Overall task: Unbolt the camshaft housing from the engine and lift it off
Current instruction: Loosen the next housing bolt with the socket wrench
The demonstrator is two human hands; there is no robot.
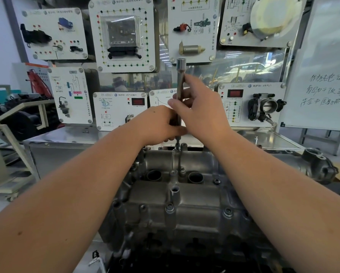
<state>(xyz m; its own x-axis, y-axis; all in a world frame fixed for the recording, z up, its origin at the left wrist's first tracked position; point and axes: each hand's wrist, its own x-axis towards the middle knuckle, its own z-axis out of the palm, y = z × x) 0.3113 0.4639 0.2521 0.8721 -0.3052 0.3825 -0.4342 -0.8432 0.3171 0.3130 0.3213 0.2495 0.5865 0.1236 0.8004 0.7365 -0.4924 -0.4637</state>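
While both hands' fingers clamp it, socket extension [180, 89] upright, tip down at camshaft housing [177, 201].

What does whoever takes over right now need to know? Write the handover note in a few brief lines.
Left hand grips the lower shaft of the upright socket driver; right hand pinches it higher up.
Its tip sits on a bolt at the far edge of the camshaft housing.
The housing is still on the engine.
Several bolts, such as the near one, are still seated.
Left to do: remove the remaining bolts, then lift the housing off.
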